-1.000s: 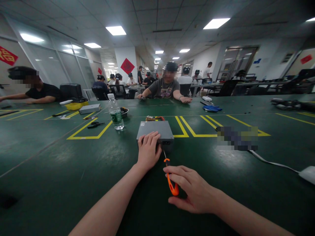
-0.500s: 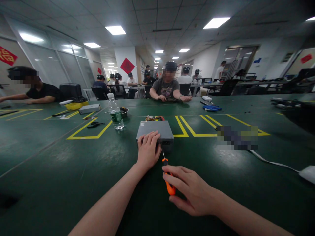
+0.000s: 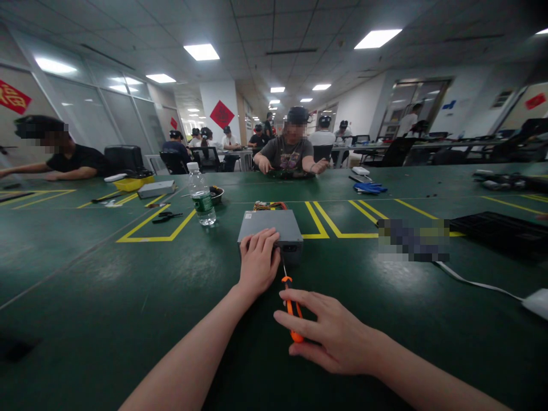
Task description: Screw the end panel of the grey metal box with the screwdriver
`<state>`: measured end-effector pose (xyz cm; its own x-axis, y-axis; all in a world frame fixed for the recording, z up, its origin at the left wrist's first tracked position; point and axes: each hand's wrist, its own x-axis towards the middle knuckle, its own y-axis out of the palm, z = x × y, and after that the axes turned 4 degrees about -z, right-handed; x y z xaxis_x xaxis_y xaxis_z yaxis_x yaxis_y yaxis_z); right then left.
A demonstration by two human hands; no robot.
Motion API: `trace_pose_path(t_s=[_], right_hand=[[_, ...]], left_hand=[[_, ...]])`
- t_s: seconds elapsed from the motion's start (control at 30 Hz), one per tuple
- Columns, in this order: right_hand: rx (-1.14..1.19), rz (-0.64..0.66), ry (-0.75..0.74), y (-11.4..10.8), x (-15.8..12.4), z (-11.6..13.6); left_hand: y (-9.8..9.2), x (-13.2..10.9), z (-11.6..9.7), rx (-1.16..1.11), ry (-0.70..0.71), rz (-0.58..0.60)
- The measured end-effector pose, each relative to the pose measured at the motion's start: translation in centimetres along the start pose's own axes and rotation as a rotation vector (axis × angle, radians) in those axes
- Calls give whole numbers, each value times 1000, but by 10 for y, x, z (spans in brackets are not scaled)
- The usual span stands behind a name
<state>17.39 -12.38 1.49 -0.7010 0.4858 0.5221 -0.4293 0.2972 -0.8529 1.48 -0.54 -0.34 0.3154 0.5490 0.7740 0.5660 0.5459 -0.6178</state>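
A grey metal box lies on the green table in front of me, with coloured wires at its far end. My left hand rests palm down on the box's near left corner, fingers together and curled over the edge. My right hand is closed around the orange handle of a screwdriver. The screwdriver's thin shaft points away from me to the near face of the box.
A water bottle stands left of the box, with black pliers and a small bowl close by. A black tray lies at the right, a white cable in front of it. Other people sit across the table and at far left.
My right hand has turned on the screwdriver handle, fingers shifting left over it. A black tray has come into view at the right. The left hand and the box have stayed put.
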Motion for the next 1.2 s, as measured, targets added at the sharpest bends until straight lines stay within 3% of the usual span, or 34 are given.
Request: trace_pose_path(t_s=[0.07,0.37,0.57,0.73,0.83,1.2], right_hand=[[4,15,-12,-1,1,-1],[25,-172,16,9,0,-4],[1,-31,20,2,2,-2],[-108,-220,-16,8,3,-4],[-127,-264,-16,9,3,-4],[-68,-94,-29,-4,-1,0]], left_hand=[[0,0,0,4,-3,-1],[1,0,0,-3,-3,-11],[0,1,0,4,-4,-8],[0,1,-1,9,-9,-6],[0,1,-1,14,-5,-6],[0,0,0,17,3,3]])
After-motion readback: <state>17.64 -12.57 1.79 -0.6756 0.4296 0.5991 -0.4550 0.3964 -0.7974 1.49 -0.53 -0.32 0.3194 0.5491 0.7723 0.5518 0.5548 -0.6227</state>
